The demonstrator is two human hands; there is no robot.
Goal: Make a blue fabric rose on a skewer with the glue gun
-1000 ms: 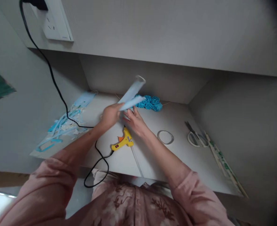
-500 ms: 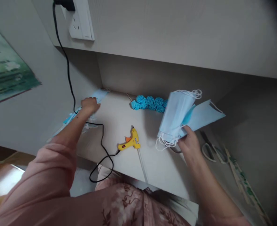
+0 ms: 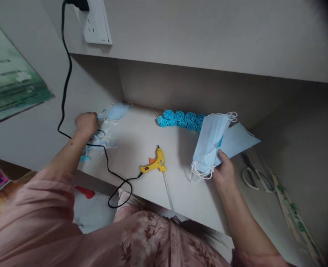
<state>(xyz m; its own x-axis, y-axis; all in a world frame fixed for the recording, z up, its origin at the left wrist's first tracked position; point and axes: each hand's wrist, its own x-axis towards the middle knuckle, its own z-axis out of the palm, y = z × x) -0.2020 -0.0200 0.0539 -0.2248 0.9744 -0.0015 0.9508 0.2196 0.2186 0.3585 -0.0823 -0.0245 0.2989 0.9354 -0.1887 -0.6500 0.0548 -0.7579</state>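
Observation:
My right hand [image 3: 225, 171] is closed on the lower edge of a bunch of light-blue face masks [image 3: 210, 139], held up over the right part of the desk. White ear loops dangle from the masks, and one mask fans out to the right. At the far left, my left hand [image 3: 86, 123] is curled with its back toward me; whatever its fingers hold is hidden. Beside it lie blue and white mask scraps [image 3: 104, 138] and a flat face mask [image 3: 118, 111]. A black cord [image 3: 66, 79] passes under my left forearm.
A yellow glue gun [image 3: 154, 162] with a clear glue stick [image 3: 168, 191] lies mid-desk. Blue rolled flowers [image 3: 180, 119] stand in rows at the back, partly behind the masks. Scissors [image 3: 254, 176] and a green-patterned strip [image 3: 290, 207] lie right. A socket [image 3: 95, 27] is above.
My left hand has moved left and slightly toward me, uncovering more scraps. The cord has shifted left with my arm. My right hand still holds the masks, now tilted slightly differently.

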